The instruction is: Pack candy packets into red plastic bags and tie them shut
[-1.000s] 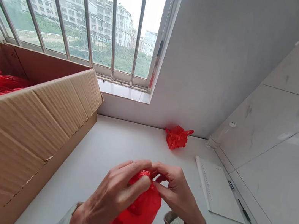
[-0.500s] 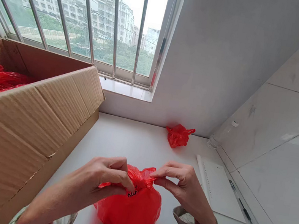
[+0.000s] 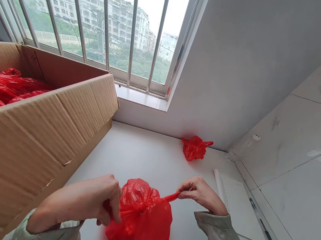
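Observation:
A full red plastic bag (image 3: 146,233) sits on the white table in front of me, gathered into a knot at its top. My right hand (image 3: 197,193) pinches one bag handle, stretched taut out to the right. On the other side, my left hand (image 3: 96,200) is closed on the opposite handle, pulled toward the lower left. The fingertips of the left hand are partly hidden behind its own knuckles. What the bag contains cannot be made out through the plastic.
A large cardboard box (image 3: 34,147) holding several red plastic bags (image 3: 5,86) stands at left. Farther back on the table (image 3: 130,148) lies a small red bag (image 3: 195,148). A clear bottle (image 3: 239,148), a notebook (image 3: 241,208) and a pen (image 3: 266,232) are at right, along the tiled wall.
My hands have moved apart, drawing the two handles outward, and the knot at the bag's top is pulled tighter. The view has turned slightly left.

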### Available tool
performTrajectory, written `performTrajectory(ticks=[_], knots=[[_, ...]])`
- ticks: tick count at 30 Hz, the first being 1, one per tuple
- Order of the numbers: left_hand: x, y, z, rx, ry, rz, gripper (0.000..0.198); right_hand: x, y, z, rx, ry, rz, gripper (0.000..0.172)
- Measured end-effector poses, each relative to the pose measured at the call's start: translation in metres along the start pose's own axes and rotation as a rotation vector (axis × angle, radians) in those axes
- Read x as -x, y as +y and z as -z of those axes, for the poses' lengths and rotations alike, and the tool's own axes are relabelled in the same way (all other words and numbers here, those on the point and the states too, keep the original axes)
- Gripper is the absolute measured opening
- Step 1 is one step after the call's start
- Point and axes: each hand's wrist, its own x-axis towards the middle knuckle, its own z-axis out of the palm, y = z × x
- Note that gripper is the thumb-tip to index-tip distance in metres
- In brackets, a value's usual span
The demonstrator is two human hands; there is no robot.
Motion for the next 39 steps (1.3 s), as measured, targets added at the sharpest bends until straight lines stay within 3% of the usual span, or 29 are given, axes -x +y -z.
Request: performTrajectory(ticks=[4,7,10,13,17,21,22,26,33,36,39], knots=[[-0.007,0.006,-0.004,0.061,-0.155,0.122,0.03,-0.007,0.005,-0.003,0.128,0.029,-0.039,0.015],[-0.009,0.018,-0.004,0.044,-0.097,0.088,0.018,-0.006,0.005,-0.004,0.238,0.09,-0.045,0.019],[-0.008,0.023,-0.003,0.011,-0.007,0.044,0.014,0.001,0.0,-0.003,0.326,0.238,-0.04,0.027],[-0.008,0.02,-0.001,-0.019,-0.012,0.073,0.014,0.011,-0.017,-0.006,0.358,0.343,0.031,0.031],[-0.007,0.011,0.002,-0.07,-0.02,0.113,0.015,0.021,-0.052,-0.028,0.291,0.228,0.204,0.029],[0.003,0.002,0.004,-0.11,0.105,0.124,0.015,0.019,-0.073,-0.07,0.374,-0.024,0.237,0.077],[0.006,0.0,0.004,-0.104,0.139,0.139,0.016,0.017,-0.073,-0.08,0.437,-0.053,0.202,0.079],[0.023,0.003,0.002,-0.081,0.215,0.24,0.026,0.005,-0.069,-0.102,0.613,-0.051,0.15,0.056],[0.052,0.017,0.0,-0.04,0.422,0.076,0.027,-0.008,-0.07,-0.079,0.499,0.228,0.221,0.01],[0.058,0.018,0.002,-0.06,0.502,0.014,0.027,-0.018,-0.065,-0.079,0.431,0.277,0.214,0.015],[0.057,0.022,0.004,-0.08,0.499,0.048,0.03,-0.027,-0.063,-0.086,0.416,0.24,0.202,0.038]])
